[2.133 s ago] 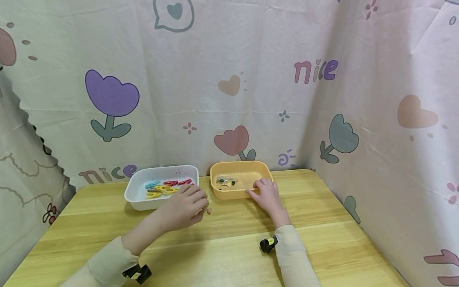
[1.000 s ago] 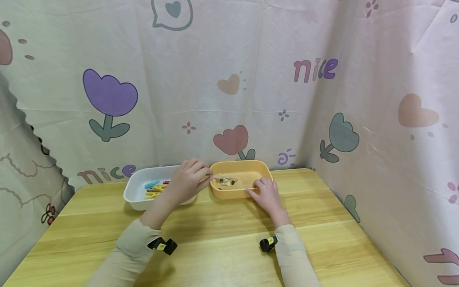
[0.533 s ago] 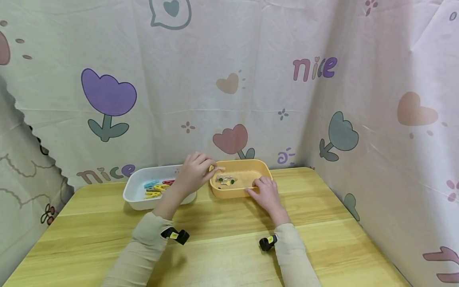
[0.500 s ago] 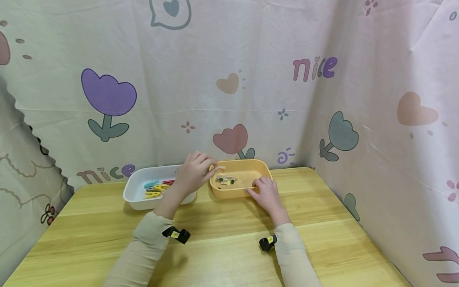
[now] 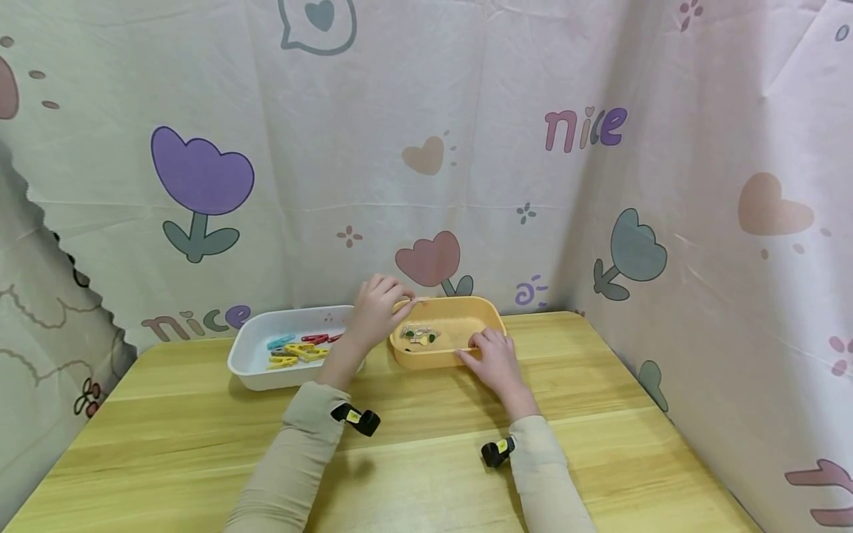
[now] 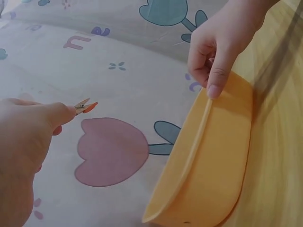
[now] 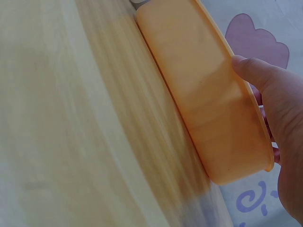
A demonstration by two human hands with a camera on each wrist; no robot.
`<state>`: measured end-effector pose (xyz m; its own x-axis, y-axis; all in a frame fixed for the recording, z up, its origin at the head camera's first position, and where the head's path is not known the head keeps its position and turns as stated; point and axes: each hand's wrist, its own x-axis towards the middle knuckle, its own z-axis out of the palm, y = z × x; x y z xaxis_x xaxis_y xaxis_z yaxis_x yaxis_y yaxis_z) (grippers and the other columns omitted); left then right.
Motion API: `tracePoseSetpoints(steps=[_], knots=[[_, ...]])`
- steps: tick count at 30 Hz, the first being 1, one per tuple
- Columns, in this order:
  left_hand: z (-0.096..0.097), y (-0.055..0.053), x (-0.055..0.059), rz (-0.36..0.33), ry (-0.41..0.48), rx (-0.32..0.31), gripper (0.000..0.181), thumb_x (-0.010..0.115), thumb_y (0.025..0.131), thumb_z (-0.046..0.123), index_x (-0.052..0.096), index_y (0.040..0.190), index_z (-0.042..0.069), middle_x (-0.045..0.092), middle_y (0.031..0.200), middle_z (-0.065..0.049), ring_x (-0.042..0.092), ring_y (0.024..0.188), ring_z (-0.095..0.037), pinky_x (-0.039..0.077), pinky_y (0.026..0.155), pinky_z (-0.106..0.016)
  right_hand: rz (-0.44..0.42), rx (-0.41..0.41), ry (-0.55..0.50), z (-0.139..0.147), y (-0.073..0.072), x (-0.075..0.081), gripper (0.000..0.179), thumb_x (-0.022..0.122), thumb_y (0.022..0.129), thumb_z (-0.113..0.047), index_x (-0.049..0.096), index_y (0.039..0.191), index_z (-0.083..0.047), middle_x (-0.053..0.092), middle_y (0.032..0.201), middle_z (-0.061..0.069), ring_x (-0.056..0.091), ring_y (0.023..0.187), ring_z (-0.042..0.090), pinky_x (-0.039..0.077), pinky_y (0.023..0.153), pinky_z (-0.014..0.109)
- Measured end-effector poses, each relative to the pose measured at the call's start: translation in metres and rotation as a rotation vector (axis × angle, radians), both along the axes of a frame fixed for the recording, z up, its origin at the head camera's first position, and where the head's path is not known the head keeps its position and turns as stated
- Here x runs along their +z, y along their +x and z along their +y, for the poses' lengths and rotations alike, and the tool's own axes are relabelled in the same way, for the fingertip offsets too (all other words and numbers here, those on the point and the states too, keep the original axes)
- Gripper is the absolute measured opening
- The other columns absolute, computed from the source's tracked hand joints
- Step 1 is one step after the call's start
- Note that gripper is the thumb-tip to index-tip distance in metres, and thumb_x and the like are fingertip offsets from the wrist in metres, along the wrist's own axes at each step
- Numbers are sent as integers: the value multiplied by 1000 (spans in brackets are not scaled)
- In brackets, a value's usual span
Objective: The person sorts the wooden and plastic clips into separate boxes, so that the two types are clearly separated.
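My left hand (image 5: 378,311) pinches a small wooden clothespin (image 6: 84,107) with an orange decoration between thumb and fingertips. It is held over the back left part of a yellow plastic bin (image 5: 460,360). At the bin's front right, my right hand (image 5: 496,363) grips the rim, thumb outside and fingers curled over inside. Several small decorated clips (image 5: 421,337), with green and yellow bits, lie inside at the left end of the bin. In the right wrist view the thumb (image 7: 251,66) presses on the rim.
A white bin (image 5: 266,379) stands to the left of the yellow one, holding yellow, red and blue plastic clothespins (image 5: 300,352). Both bins are at the back of a wooden table (image 5: 413,474), close to a printed curtain (image 5: 320,148).
My left hand has carried the clothespin from in front of the white bin up and right, over the yellow bin. The right hand keeps its grip on the rim.
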<state>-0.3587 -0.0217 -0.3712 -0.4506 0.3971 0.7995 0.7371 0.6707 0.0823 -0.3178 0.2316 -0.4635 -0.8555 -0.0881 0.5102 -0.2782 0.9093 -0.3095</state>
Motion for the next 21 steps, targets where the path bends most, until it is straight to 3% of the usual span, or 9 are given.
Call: tracePoseSetpoints(steps=[13,21], knots=[[21,-14,-16,-189,60,71,14,71,89,28,71,94,14,66,95,-3,54,98,-24,43,86,-42,10,6,1,0,0,-1,32,72,84,-45,64,87,-14,57,86,0,51,86,22,35,85,41],[33,-23,-30,-240,87,115,12,73,87,26,72,93,15,66,94,-3,56,101,-26,44,85,-42,15,6,2,0,0,-1,32,72,84,-45,64,87,-14,58,86,1,52,86,22,36,86,42]])
